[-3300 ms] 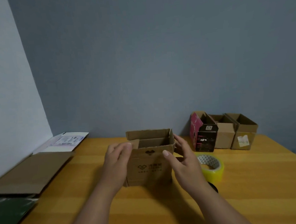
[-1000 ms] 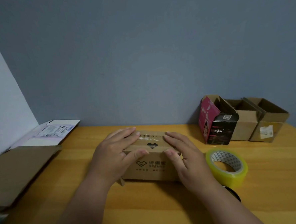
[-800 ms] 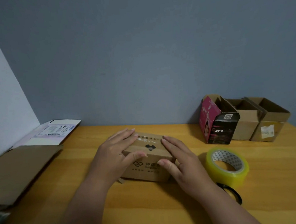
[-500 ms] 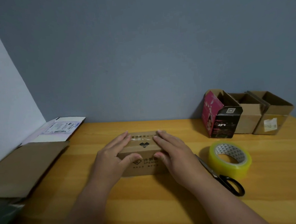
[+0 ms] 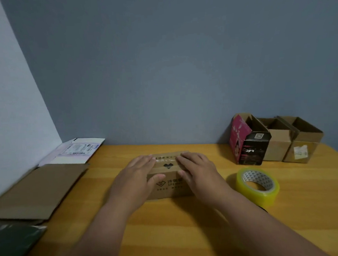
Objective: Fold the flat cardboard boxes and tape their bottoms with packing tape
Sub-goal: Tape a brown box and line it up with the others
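Brown box (image 5: 168,185) with black heart logo; yellow tape roll (image 5: 257,185); pink-and-black carton (image 5: 248,142)

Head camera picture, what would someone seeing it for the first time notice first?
Most likely the two hands, left hand and right hand, pressing flat on a small cardboard box at the table's middle. Next, the bright yellow tape roll lying just right of it. Then the row of open boxes against the wall at the far right.
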